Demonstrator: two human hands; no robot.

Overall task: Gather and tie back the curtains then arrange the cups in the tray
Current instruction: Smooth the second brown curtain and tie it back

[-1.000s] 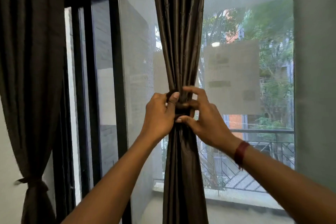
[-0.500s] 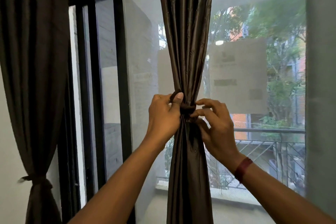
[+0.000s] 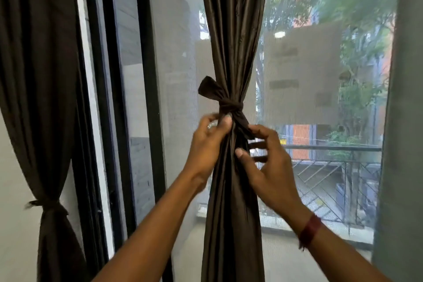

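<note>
A dark brown curtain (image 3: pixel 231 36) hangs in the middle of the window, gathered into a narrow bundle. A tie of the same cloth is knotted round it (image 3: pixel 230 106), with one tail sticking up to the left and one hanging to the right. My left hand (image 3: pixel 209 144) grips the bundle just under the knot, thumb against the cloth. My right hand (image 3: pixel 269 165) is beside the bundle with its fingers spread and loose; the thumb touches the curtain and the forefinger lies by the hanging tail. No cups or tray are in view.
A second brown curtain (image 3: pixel 39 75) hangs at the left, tied back low (image 3: pixel 49 205). Black window frames (image 3: pixel 148 98) stand between the two. Behind the mesh are a balcony railing (image 3: pixel 332 149) and trees. A grey wall (image 3: pixel 407 121) borders the right.
Both hands have dropped from the knot to just below it. The right hand has let go of the tie and spread its fingers. The knot now shows, pulled tight.
</note>
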